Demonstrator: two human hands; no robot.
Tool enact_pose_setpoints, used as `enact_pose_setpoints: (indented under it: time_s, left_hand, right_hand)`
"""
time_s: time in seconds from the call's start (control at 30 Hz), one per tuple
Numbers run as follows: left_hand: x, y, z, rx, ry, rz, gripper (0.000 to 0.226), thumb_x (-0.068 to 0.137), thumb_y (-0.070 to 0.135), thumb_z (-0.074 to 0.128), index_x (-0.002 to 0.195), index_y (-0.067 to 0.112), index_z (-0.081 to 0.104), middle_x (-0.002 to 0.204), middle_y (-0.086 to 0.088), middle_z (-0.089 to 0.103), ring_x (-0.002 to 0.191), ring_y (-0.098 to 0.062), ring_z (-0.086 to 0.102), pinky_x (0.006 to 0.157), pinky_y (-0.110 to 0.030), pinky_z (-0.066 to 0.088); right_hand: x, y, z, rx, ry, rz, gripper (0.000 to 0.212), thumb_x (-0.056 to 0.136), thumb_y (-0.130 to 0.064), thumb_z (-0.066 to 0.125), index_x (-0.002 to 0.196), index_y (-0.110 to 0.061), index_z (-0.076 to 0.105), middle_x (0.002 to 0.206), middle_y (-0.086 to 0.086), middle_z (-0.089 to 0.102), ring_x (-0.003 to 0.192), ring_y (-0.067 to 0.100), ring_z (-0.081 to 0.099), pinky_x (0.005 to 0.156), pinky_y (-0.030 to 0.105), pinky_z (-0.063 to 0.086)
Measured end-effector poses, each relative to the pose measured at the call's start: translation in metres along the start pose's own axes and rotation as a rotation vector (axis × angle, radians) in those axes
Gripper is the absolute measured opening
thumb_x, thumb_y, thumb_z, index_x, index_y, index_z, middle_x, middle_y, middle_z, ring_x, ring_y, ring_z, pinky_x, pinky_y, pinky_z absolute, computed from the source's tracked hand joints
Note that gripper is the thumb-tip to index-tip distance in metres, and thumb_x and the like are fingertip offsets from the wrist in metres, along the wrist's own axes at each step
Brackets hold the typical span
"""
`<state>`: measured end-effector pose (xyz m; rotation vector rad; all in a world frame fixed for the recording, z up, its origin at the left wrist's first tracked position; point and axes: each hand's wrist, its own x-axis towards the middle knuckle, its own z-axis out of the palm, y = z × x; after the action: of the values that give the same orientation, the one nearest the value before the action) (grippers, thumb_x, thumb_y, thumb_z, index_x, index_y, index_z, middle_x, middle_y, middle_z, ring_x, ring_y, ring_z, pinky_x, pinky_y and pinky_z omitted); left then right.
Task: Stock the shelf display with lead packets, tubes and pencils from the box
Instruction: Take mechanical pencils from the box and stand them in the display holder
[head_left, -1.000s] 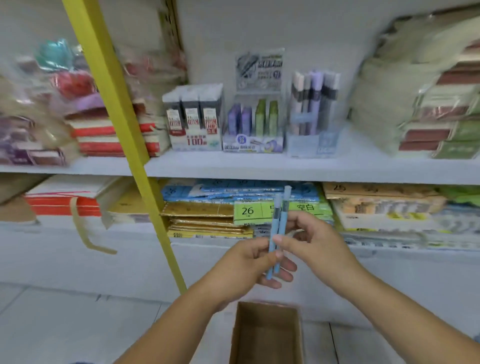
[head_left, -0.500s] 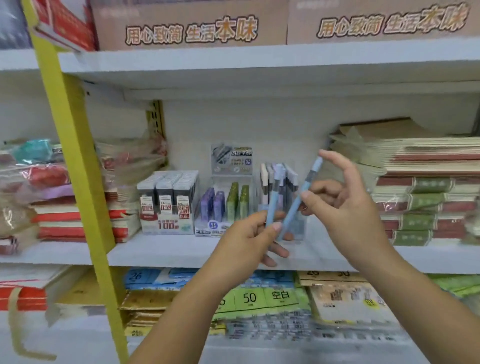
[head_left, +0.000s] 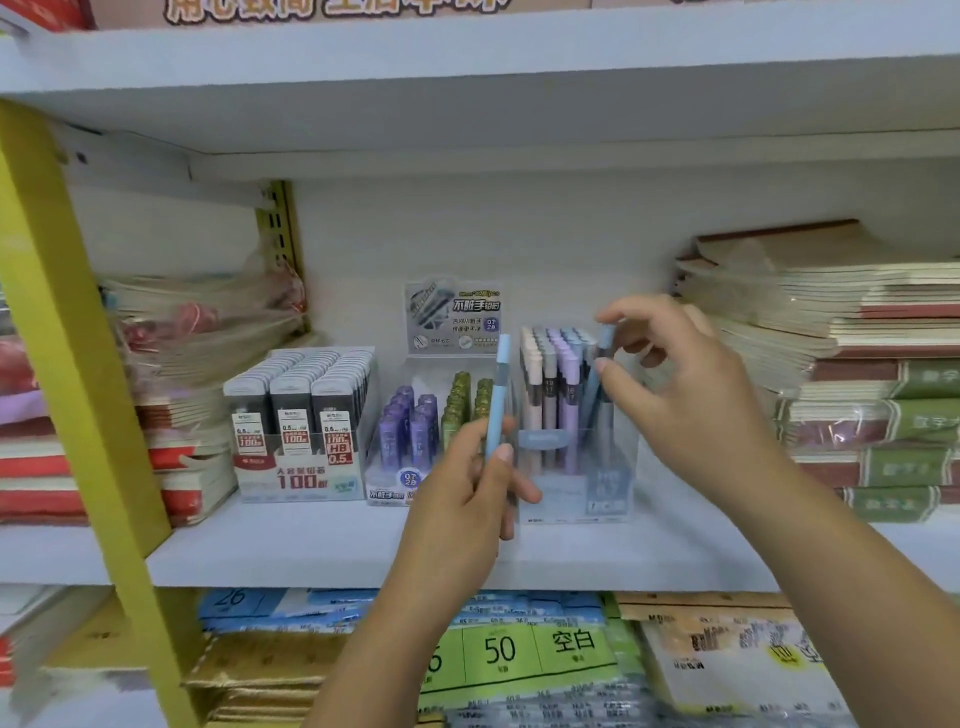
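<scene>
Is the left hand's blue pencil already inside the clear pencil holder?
No, the left hand grips the blue pencil upright, outside the clear pencil holder.

Left forearm (head_left: 374, 649): bare; it runs from the lower edge of our view up and to the right.
Left hand (head_left: 462, 504): its back is turned toward us. Our fingers curl round the lower part of a blue pencil (head_left: 497, 384), with the thumb pressed on the barrel, and we hold it upright.
Right forearm (head_left: 857, 587): bare; it enters from the lower right corner and slants up to the left.
Right hand (head_left: 680, 405): higher than the left and not touching it. Thumb and arched forefinger pinch the upper end of a second blue pencil (head_left: 596, 379), which is tilted. Our other fingers are loosely curled.
</scene>
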<state>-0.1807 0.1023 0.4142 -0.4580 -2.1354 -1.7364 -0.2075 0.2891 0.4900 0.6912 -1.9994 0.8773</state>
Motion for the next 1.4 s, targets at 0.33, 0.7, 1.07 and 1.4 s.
enact_pose_setpoints:
  time_s: [0.33, 0.7, 1.07, 1.4]
  left_hand:
    - [0.002, -0.005, 0.001, -0.007, 0.006, -0.013, 0.026, 0.106, 0.031, 0.041, 0.108, 0.053, 0.054, 0.078, 0.007, 0.071, 0.049, -0.004, 0.048, 0.047, -0.014, 0.04]
    - [0.001, -0.003, -0.001, -0.036, -0.002, -0.028, 0.024, 0.105, 0.031, 0.042, 0.109, 0.05, 0.056, 0.075, 0.007, 0.071, 0.049, -0.004, 0.049, 0.047, -0.014, 0.04]
    - [0.0, 0.001, -0.007, -0.08, 0.001, -0.014, 0.028, 0.104, 0.034, 0.044, 0.109, 0.056, 0.059, 0.076, 0.006, 0.071, 0.049, -0.006, 0.047, 0.046, -0.016, 0.041]
    - [-0.005, 0.018, 0.006, -0.103, -0.101, 0.059, 0.028, 0.105, 0.029, 0.046, 0.11, 0.052, 0.062, 0.08, 0.007, 0.067, 0.053, -0.01, 0.042, 0.049, -0.019, 0.037]
  right_hand:
    - [0.005, 0.001, 0.0, -0.012, 0.005, 0.001, 0.026, 0.088, -0.019, 0.063, 0.103, -0.039, 0.055, 0.094, -0.031, 0.049, 0.098, -0.006, 0.049, 0.083, 0.0, 0.033]
    - [0.01, 0.005, 0.006, -0.22, -0.025, -0.002, 0.021, 0.091, -0.019, 0.062, 0.111, -0.024, 0.066, 0.103, -0.016, 0.056, 0.103, 0.001, 0.033, 0.086, 0.001, 0.023]
    - [0.005, 0.006, 0.008, -0.184, -0.062, 0.111, 0.034, 0.095, -0.03, 0.055, 0.129, -0.027, 0.058, 0.12, -0.01, 0.047, 0.116, 0.0, 0.031, 0.094, 0.017, 0.023]
    - [-0.006, -0.04, 0.005, 0.426, -0.101, 0.13, 0.033, 0.09, -0.018, 0.064, 0.115, -0.038, 0.061, 0.081, -0.012, 0.072, 0.077, 0.002, 0.067, 0.068, 0.011, 0.048]
